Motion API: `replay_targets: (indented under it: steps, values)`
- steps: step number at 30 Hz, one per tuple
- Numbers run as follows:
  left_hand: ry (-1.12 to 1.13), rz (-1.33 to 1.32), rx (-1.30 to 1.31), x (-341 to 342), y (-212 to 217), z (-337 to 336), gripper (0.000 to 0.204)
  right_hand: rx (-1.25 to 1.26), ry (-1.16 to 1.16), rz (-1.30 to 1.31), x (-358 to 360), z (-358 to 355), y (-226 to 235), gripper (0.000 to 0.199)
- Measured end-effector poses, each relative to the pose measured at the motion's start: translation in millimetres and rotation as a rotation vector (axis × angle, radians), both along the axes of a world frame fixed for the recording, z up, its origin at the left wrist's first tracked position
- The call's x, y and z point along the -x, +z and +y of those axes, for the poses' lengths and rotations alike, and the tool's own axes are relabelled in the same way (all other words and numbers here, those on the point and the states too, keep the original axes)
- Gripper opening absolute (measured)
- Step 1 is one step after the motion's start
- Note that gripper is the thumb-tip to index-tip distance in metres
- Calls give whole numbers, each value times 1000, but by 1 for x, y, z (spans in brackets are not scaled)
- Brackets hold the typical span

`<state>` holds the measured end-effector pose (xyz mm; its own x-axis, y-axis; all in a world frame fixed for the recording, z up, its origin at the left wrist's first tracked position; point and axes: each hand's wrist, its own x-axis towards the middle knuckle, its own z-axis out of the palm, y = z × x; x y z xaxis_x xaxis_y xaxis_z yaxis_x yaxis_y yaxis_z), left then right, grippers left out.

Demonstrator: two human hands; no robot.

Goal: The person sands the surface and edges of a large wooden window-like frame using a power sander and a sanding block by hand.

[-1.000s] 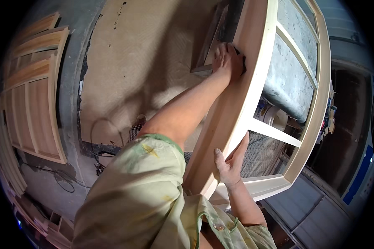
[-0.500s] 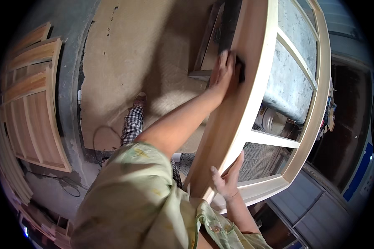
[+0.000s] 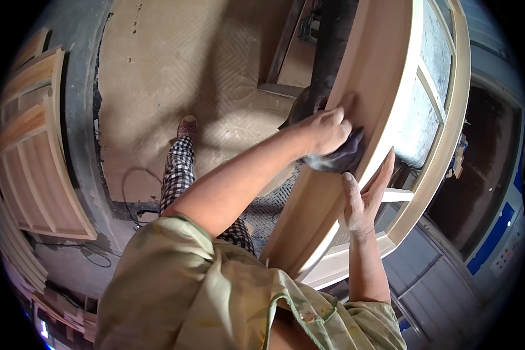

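Stacked wooden panels (image 3: 38,151) far left of frame, well apart.
Left hand (image 3: 326,131) curled around dark sanding pad (image 3: 344,156), pressing it on broad face of pale wooden window frame (image 3: 385,70).
Frame's long axis runs from lower centre up to upper right; stands tilted on edge.
Right hand (image 3: 364,195) spread flat, fingers straight, braced on frame's edge just below pad; both hands touch frame, left higher.
Versus half second earlier: left hand and pad lower on frame, closer to right hand.
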<state>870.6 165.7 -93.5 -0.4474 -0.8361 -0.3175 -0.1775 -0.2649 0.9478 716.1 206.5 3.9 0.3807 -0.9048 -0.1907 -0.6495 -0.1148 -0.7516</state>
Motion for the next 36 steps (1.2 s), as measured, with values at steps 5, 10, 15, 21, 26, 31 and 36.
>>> replay_targets:
  steps: [5, 10, 15, 21, 26, 31, 36]
  values:
    - [247, 246, -74, 9, -6, 15, 52, 34, 1, 14, 6, -1, -2, 93]
    - [149, 64, 2, 10, -21, -8, 44, -14, -32, -21, 2, 3, 0, 93]
    - [268, -16, -68, -20, 0, -84, 44, -48, -9, -22, 2, 1, 1, 92]
    - [216, -196, 83, -42, 13, -181, 32, -61, -52, -76, 3, 0, 1, 92]
    - [298, -81, 10, -65, 9, -213, 34, -77, -16, -98, 1, -1, 1, 92]
    - [289, 50, -184, -40, -11, -160, 52, -106, -36, -88, 0, -5, 2, 92]
    - [156, 178, -246, -31, -8, -97, 62, -117, -51, -55, 5, -2, 1, 93]
